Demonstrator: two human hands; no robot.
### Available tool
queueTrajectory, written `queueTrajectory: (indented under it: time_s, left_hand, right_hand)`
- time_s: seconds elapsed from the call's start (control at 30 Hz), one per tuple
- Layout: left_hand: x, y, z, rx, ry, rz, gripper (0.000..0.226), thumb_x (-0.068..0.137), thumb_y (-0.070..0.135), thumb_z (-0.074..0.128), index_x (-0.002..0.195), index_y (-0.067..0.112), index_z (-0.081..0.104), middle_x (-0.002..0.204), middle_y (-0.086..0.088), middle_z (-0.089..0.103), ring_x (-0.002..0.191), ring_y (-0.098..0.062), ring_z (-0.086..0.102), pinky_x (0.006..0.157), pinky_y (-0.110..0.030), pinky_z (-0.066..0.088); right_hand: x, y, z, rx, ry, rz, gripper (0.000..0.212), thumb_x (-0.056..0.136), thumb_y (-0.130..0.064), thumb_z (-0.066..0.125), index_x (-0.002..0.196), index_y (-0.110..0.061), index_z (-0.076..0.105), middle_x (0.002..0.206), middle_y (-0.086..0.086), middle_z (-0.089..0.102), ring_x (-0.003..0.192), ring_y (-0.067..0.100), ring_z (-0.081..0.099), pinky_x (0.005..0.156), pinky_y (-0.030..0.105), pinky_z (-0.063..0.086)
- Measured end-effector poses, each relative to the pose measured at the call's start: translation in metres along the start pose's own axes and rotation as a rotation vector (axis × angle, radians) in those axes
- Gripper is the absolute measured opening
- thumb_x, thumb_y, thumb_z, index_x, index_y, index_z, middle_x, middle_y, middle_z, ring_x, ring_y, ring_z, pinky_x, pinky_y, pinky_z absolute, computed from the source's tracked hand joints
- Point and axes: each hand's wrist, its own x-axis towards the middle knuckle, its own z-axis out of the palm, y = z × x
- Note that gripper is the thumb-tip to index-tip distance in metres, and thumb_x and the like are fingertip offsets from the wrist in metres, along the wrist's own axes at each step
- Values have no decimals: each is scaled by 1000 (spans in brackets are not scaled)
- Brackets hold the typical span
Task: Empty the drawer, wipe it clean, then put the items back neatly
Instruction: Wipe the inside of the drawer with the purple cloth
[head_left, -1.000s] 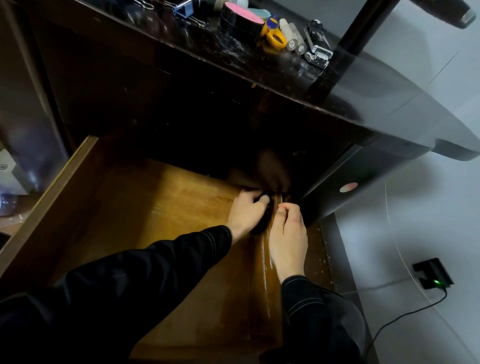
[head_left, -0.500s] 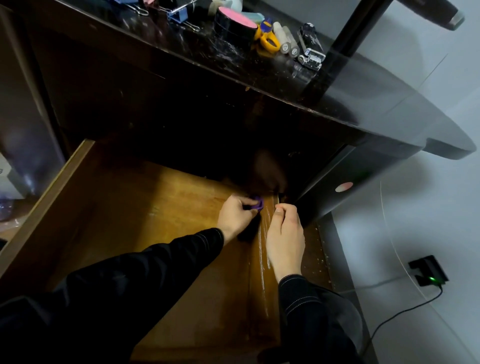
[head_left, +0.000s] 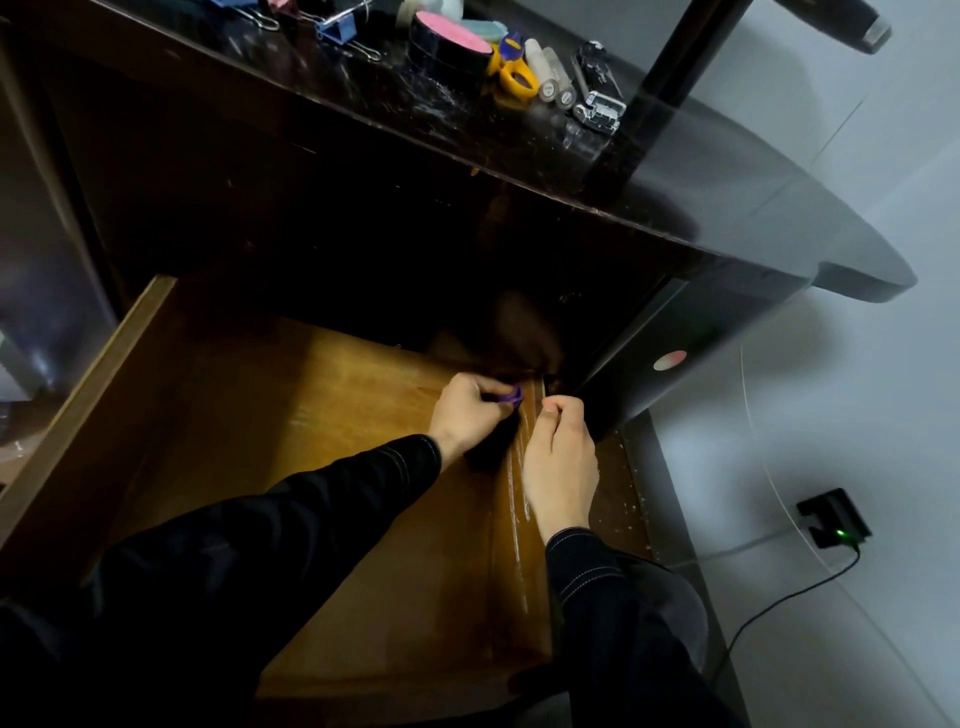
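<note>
The back of the drawer is lost in deep shadow beneath the tabletop, and nothing there can be made out. A small purple item is pinched in the left hand and mostly covered by the fingers; its kind cannot be told. A dark patch under that hand may be shadow or an object. Whether anything is held in the curled fingers of the right hand cannot be seen. The drawer's near edge is hidden by dark sleeves. Along the tabletop's far edge, the farthest binder clips are cut off at the top of the view.
</note>
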Motion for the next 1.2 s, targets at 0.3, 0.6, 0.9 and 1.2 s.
queueTrajectory:
  time_s: [0.3, 0.6, 0.9, 1.2]
  left_hand:
    - [-19, -9, -1, 11, -100, -15, 32, 96, 9, 62, 128, 11, 66, 130, -6, 62, 121, -22, 57, 113, -37, 40]
    - [-17, -7, -8, 79, -135, 44, 33, 96, 12, 63, 129, 16, 66, 125, -3, 58, 115, -20, 55, 111, -33, 40]
    - [-18, 11, -6, 4, -93, 171, 32, 96, 12, 64, 127, 19, 68, 128, -2, 64, 119, -15, 58, 111, -34, 43]
    - [-17, 6, -11, 40, -138, 118, 33, 96, 9, 63, 128, 15, 67, 126, -1, 62, 116, -16, 58, 111, -33, 42]
  right_hand:
    - [-1, 1, 0, -12, -31, 6, 24, 102, -18, 43, 122, -32, 45, 109, -6, 59, 75, 2, 55, 65, 26, 46]
    - [0, 0, 0, -28, -34, -5, 28, 101, -15, 43, 124, -30, 45, 107, -2, 62, 73, 7, 59, 67, 34, 54]
    - [1, 3, 2, -25, -23, -5, 26, 101, -15, 41, 121, -31, 45, 107, -4, 60, 75, 5, 57, 63, 28, 48]
    - [2, 5, 3, -4, -32, 9, 26, 103, -17, 39, 121, -34, 45, 109, -4, 62, 78, 7, 59, 65, 27, 46]
